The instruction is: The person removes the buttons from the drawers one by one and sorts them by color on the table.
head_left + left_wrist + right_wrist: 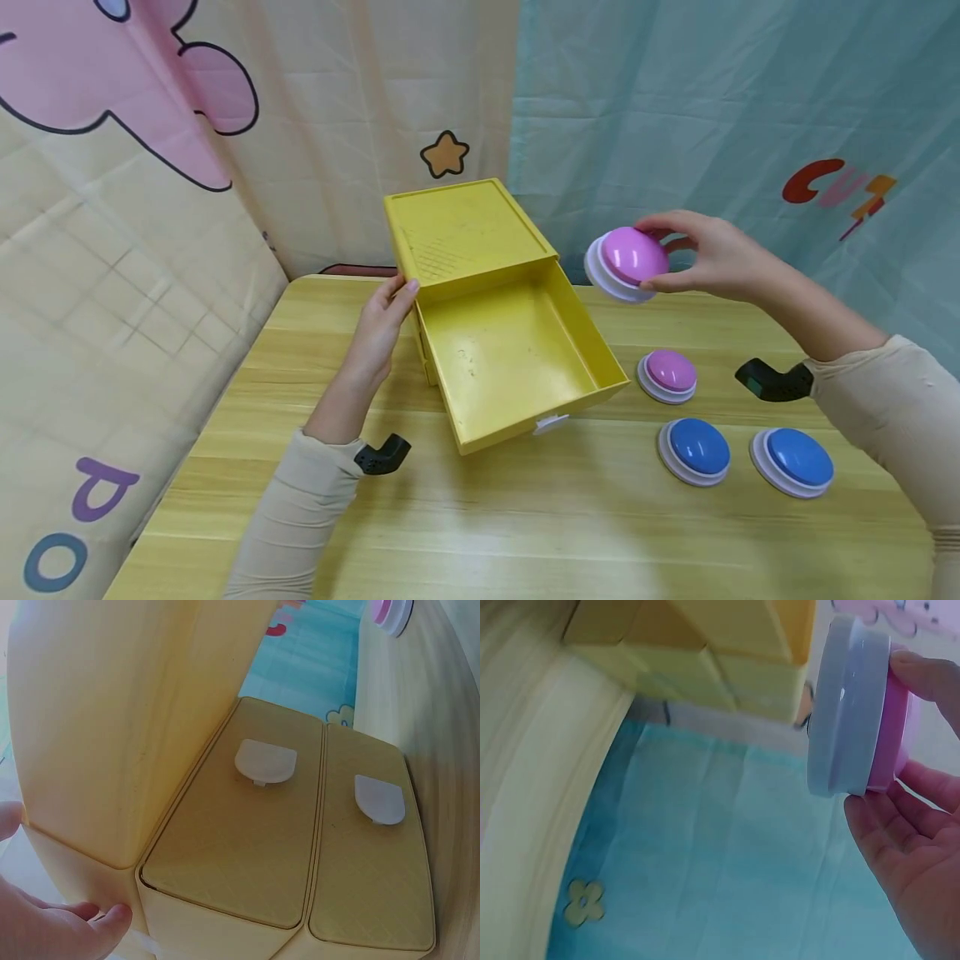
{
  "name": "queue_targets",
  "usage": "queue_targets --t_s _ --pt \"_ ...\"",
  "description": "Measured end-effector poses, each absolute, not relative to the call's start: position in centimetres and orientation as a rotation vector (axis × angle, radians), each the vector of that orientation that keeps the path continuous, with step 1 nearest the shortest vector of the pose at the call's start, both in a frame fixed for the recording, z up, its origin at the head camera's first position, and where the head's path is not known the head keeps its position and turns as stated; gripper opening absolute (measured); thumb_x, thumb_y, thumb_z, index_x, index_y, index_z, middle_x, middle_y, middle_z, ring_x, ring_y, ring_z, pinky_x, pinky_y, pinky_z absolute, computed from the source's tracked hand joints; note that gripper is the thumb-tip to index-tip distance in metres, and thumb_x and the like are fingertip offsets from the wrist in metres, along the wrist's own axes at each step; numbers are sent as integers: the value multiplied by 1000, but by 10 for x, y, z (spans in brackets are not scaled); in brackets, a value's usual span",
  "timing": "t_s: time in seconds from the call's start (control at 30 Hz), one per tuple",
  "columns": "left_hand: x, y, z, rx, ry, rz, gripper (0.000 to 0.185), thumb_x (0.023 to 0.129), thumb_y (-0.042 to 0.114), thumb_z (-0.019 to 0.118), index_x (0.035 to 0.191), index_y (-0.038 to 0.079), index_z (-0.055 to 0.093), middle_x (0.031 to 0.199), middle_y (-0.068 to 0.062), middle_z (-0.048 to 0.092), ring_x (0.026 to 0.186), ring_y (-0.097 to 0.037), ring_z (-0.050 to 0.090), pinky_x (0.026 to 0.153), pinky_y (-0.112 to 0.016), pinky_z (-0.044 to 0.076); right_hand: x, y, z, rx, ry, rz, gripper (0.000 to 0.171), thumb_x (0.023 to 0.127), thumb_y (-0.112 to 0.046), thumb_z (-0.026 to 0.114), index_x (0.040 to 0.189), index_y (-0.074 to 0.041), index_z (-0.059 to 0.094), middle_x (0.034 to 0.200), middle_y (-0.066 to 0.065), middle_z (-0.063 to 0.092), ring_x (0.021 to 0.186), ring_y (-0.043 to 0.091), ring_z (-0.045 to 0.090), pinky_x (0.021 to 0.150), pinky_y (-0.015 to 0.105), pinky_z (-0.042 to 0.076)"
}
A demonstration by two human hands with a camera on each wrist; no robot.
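A yellow drawer box [465, 229] stands on the wooden table [525, 517], its top drawer [510, 358] pulled out and bare inside. My left hand [382, 321] rests against the box's left front corner, fingers fairly straight. The left wrist view shows the fingertips [105, 915] beside two closed lower drawers [247, 832] with white pulls. My right hand [697, 254] holds a pink dome button [628, 262] with a white base in the air, right of the box and above the table. In the right wrist view that button [855, 712] is pinched between fingers and thumb.
On the table right of the drawer lie another pink button [667, 375] and two blue buttons [695, 450] [797, 461]. Printed cloth backdrops hang behind and at the left. The table's near part in front of the drawer is bare wood.
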State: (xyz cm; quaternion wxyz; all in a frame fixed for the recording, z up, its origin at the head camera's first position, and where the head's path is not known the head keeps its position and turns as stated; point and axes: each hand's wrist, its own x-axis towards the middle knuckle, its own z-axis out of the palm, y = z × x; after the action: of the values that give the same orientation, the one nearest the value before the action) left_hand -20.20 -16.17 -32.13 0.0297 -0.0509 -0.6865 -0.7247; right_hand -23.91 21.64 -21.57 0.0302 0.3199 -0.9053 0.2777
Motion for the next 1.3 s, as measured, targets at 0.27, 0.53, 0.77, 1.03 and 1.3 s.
queue_targets --t_s 0.27,0.53,0.77,1.03,1.3 --pt "-201 -162 -321 -161 -2119 -2230 68 93 35 47 141 -3 16 143 -14 22 129 -20 24 106 -32 20 -236 288 -243 553 -2906 857 67 75 -17 74 130 1 41 120 19 45 102 28 41 66 0 34" --pt "-202 -162 -321 -163 -2127 -2229 69 93 36 47 141 -2 16 143 -14 21 129 -21 24 106 -32 20 -228 344 -283 287 -3012 870 70 80 -29 69 131 5 34 119 26 40 104 44 41 58 7 38" --pt "-203 -163 -322 -172 -2134 -2223 72 92 39 48 141 -2 16 143 -13 22 129 -21 23 106 -33 19 -221 380 -334 186 -3045 922 68 83 -28 65 129 11 34 118 30 41 98 35 45 58 12 43" --pt "-203 -162 -321 -162 -2133 -2221 71 92 39 48 141 -2 16 143 -12 22 129 -20 24 106 -32 19 -212 401 -379 120 -3119 858 74 83 -34 63 127 16 32 116 35 39 102 47 37 73 42 47" --pt "-203 -162 -322 -157 -2133 -2228 71 92 39 48 141 -2 16 144 -13 21 129 -21 23 106 -32 18 -210 405 -404 66 -3148 870 79 82 -39 63 128 17 30 118 38 36 105 51 34 82 60 37"
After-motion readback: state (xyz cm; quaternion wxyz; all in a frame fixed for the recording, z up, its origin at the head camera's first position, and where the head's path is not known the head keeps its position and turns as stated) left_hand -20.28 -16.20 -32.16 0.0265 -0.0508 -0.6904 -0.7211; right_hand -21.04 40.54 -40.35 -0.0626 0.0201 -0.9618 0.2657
